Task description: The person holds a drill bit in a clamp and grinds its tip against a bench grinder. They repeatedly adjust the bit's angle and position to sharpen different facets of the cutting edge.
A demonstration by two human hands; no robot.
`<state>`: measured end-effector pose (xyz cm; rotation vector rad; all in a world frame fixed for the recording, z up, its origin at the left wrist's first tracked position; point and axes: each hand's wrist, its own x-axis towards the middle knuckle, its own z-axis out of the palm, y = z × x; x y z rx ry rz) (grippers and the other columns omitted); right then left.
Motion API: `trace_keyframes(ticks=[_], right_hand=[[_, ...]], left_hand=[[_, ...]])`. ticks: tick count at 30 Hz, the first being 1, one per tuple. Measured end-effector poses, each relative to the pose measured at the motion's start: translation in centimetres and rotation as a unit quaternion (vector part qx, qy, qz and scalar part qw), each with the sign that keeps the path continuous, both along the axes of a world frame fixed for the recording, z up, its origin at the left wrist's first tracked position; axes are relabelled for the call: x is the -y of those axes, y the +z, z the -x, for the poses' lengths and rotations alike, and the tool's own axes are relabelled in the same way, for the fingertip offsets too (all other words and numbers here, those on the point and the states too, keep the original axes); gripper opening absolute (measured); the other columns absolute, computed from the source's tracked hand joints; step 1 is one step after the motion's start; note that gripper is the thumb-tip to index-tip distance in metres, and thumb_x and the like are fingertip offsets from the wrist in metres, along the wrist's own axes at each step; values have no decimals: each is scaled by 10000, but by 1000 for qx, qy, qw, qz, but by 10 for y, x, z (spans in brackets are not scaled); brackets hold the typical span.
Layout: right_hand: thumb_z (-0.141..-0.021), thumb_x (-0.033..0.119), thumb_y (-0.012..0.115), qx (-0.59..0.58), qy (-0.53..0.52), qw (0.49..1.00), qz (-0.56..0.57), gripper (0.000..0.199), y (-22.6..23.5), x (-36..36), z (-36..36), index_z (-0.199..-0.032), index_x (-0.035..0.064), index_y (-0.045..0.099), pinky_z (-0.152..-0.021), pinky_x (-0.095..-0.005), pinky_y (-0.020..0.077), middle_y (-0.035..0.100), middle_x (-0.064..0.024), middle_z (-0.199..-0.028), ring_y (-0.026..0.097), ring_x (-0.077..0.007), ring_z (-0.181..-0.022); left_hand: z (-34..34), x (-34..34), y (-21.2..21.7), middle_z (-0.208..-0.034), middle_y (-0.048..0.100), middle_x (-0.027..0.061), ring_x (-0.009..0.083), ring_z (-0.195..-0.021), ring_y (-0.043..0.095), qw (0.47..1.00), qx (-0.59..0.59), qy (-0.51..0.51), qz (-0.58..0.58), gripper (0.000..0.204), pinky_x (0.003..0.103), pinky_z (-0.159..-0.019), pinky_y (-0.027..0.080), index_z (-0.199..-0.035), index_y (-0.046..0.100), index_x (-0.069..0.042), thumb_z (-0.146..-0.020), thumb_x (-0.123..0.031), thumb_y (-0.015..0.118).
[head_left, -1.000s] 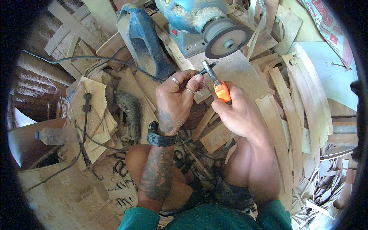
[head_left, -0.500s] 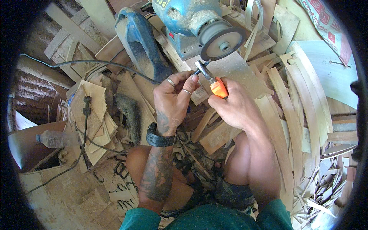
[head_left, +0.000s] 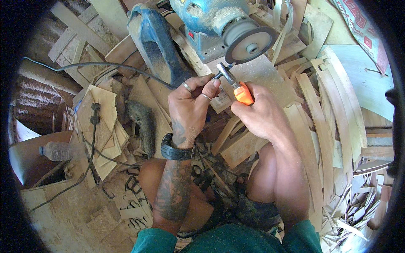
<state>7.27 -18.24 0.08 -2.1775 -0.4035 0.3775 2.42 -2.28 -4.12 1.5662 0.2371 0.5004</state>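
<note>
My right hand (head_left: 266, 110) is closed around the orange handle of what look like metal pliers (head_left: 243, 93). The shiny head points up and left, just below the disc of the bench grinder (head_left: 208, 16). Between the thumb and fingers of my left hand (head_left: 185, 103) is a small dark rod-like piece (head_left: 217, 76), pinched right beside the plier head. The two seem to touch, but my fingers hide part of the piece. A thin dark tip shows beyond the head, near the wheel (head_left: 252, 47). I cannot tell whether the wheel turns.
Curved wooden strips (head_left: 344, 101) lie to the right, with splintered offcuts below them. A dusty blue machine part (head_left: 154, 42) stands left of the grinder. On the left are a dark power tool (head_left: 142, 126), a black cable (head_left: 95, 116), stacked thin boards (head_left: 101, 109) and a plastic bottle (head_left: 57, 150).
The grinder appears slightly further right and lower in the picture. Both hands keep their grips, and the pliers have shifted slightly right with my right hand.
</note>
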Motion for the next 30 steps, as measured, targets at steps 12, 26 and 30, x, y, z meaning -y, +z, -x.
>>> trace_keyframes(ticks=[12,26,30], right_hand=[[-781,165,607,-2,1,1000,-5,246,3,-1,2,-908,-46,594,-695,-416,478,598,-177,-739,586,-292,-695],[-779,174,615,-7,-8,1000,2,250,4,-2,2,-899,-44,589,-721,-422,486,608,-190,-767,608,-311,-732],[-782,173,614,-8,-9,1000,1,255,2,-1,2,-915,-44,597,-715,-419,488,616,-190,-767,608,-301,-724]], left_hand=[[0,0,1,-884,734,90,120,-798,693,1000,-1,-5,3,275,251,-731,554,-1052,713,66,-906,-163,754],[0,-2,-5,-858,737,81,102,-800,679,1000,19,-8,-15,269,236,-730,536,-1075,711,60,-918,-156,737],[0,-3,-6,-851,735,75,91,-794,669,1000,16,-10,-9,251,233,-727,532,-1079,711,60,-922,-136,720]])
